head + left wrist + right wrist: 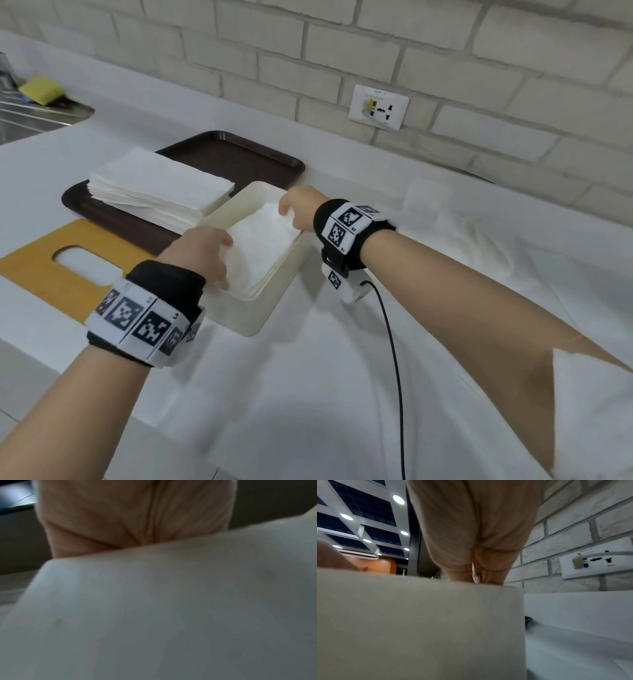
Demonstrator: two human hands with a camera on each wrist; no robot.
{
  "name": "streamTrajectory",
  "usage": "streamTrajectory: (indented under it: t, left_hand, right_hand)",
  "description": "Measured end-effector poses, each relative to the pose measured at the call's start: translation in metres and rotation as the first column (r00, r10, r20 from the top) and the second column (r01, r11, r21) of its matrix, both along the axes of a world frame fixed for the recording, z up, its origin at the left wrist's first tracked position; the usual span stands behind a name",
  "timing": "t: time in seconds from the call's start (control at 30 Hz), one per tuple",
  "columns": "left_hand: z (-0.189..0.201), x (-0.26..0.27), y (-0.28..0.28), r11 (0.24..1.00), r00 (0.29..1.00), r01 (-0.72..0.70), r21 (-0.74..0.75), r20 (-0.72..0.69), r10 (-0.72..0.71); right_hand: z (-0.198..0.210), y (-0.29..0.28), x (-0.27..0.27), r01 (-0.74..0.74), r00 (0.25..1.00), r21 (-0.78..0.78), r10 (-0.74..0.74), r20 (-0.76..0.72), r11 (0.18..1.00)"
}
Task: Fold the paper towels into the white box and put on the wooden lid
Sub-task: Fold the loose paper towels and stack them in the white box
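The white box point(253, 318) stands mid-counter with a folded stack of paper towels point(263, 246) sitting in it. My left hand point(224, 260) curls over the stack's near-left edge, fingers tucked down beside the box wall. My right hand point(286, 209) pinches the stack's far corner. In the right wrist view its fingers point(491, 577) hold a thin towel edge point(474, 573) above the box wall point(419, 622). The left wrist view shows only the palm point(133, 520) behind the box wall point(171, 615). The wooden lid point(44, 270), with an oval slot, lies flat at the left.
A second stack of paper towels point(154, 188) rests on a brown tray point(239, 154) behind the box. A sink point(34, 120) and a yellow sponge point(41, 89) are far left. A wall socket point(378, 108) is on the brick wall. A black cable point(394, 342) hangs from my right wrist.
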State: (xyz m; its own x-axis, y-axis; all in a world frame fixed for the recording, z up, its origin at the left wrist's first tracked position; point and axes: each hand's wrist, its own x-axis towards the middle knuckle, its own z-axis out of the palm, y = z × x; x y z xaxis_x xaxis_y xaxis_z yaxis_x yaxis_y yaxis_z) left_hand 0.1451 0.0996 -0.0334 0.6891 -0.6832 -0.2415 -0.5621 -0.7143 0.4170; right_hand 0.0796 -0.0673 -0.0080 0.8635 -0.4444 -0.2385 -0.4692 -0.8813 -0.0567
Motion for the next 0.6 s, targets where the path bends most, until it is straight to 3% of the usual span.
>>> streamTrajectory:
  t: [0.2,0.33,0.47,0.6]
  left_hand:
    - [-0.001,-0.001,-0.009,0.973,0.979,0.101,0.206,0.155,-0.134]
    - [-0.001,-0.005,-0.012,0.948,0.883,0.180,0.263,0.382,-0.274]
    - [0.004,-0.011,-0.016,0.935,0.948,0.220,0.279,0.165,-0.273]
    - [0.002,-0.016,-0.018,0.920,0.939,0.241,0.310,0.164,-0.301]
  right_hand:
    - [-0.008,0.000,0.008,0.025,0.995,-0.053,-0.030,-0.100,0.998]
    - [-0.014,0.001,0.014,-0.019,1.000,-0.040,0.018,-0.025,0.999]
    - [-0.014,0.009,0.010,-0.055,0.990,0.021,0.057,-0.129,0.998]
    - [-0.021,0.010,0.015,-0.056,0.981,-0.012,0.053,-0.186,0.998]
